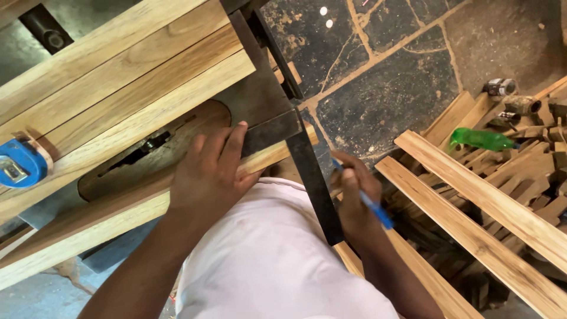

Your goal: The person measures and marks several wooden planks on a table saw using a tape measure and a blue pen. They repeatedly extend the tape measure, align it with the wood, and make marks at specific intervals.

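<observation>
**Square pressed to the plank, pen at its blade**

The try square (301, 159) is the landmark: a dark metal square whose thick stock lies along the near wooden plank (118, 215) and whose long blade runs down and away from the plank's end, towards the person's body. The plank lies on the table (248, 97), its long axis running from lower left to upper right, and ends just at the square.

The left hand (207, 177) lies flat and spread, fingers open, pressing on the stock and the plank directly left of the blade; it grips nothing. The right hand (354, 198) is just right of the blade, closed around a blue pen (369, 204) whose tip points up towards the blade's edge. The right hand is the nearer to the blade; the left is on the stock itself.

Left of the square, more planks lie side by side on the table, with a blue tape measure (20, 165) at the far left edge. An oval wooden insert (153, 153) with a slot sits in the table just above the left hand.

Right of the square, on the dark stone floor (390, 94), lie loose slats (472, 195), a heap of short offcuts and a green plastic bottle (481, 139) on its side; what it contains I cannot tell.
</observation>
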